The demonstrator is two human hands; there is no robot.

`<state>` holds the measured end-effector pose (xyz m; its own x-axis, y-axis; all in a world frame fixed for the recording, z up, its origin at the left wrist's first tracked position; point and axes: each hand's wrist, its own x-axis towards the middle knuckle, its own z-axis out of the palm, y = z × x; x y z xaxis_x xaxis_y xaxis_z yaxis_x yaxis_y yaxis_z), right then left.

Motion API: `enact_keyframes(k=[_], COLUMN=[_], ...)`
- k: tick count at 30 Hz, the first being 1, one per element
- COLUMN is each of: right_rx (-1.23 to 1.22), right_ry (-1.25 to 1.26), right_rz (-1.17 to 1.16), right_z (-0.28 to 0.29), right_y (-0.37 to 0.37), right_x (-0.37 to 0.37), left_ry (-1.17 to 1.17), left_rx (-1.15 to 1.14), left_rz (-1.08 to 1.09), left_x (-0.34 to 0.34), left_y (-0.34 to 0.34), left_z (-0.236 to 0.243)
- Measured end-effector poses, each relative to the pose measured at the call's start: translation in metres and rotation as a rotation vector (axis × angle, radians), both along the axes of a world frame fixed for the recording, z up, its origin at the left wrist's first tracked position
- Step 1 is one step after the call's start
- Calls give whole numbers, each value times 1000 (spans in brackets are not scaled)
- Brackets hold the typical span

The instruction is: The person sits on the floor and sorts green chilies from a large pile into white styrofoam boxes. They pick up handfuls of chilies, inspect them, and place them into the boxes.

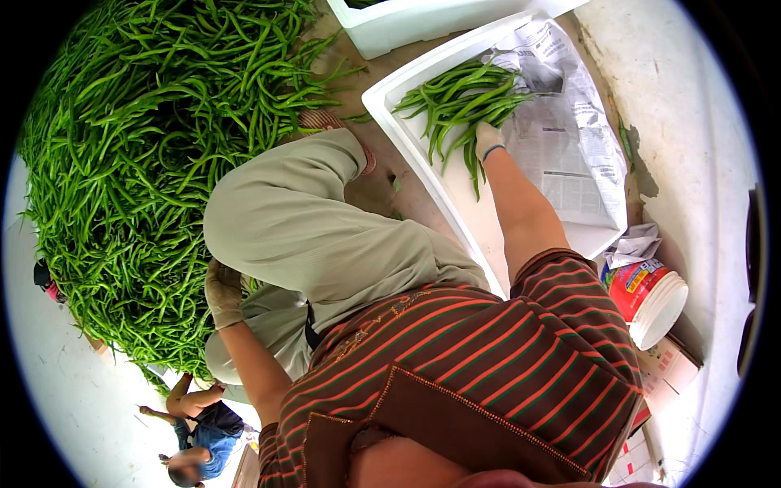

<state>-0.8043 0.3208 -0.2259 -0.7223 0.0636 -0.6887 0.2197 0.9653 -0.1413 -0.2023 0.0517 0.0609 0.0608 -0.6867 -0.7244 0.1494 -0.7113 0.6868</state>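
Nearest the camera is the person's brown shirt [488, 350] with red and green stripes. At the far left, a small pink and black thing [50, 285] sits beside a big heap of long green peppers [138, 203], which fills the upper left. Below the heap, another person [210, 431] in a blue top is near its lower edge. The left hand [223, 293], in a pale, stained glove, is at the heap's right edge, beside the person's bent leg; its fingers are in shadow, so I cannot tell whether they are wide, narrow or holding a pepper. Light green trousers [325, 211] cover the legs, and a red patterned shoe [320, 120] shows at the heap's edge. To the right, a white box [480, 224] holds a loose bunch of green peppers [455, 102] toward its far end. The right hand [490, 140], also gloved, is at the near side of this bunch, touching it; its fingertips are hidden, so I cannot tell how firmly they close. Newspaper [561, 183] lines the box's right side. Farther right are a red and white bucket [647, 301] and a cardboard box [669, 370].
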Motion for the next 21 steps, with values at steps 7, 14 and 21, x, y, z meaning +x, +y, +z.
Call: enact_keyframes(k=[7,14,21], right_rx=[-641,-660,-464], right_ry=[-157,-134,190], right_rz=[-368,-461,-149], right_z=[66,56,49], right_y=[-44,-13,-18], right_x=[19,27,27], left_ry=[121,84,-9], left_rx=[41,18,63], left_rz=[-12,-155,-36], left_x=[36,44,37], left_y=[24,34,42], left_z=[-22,-24,-13])
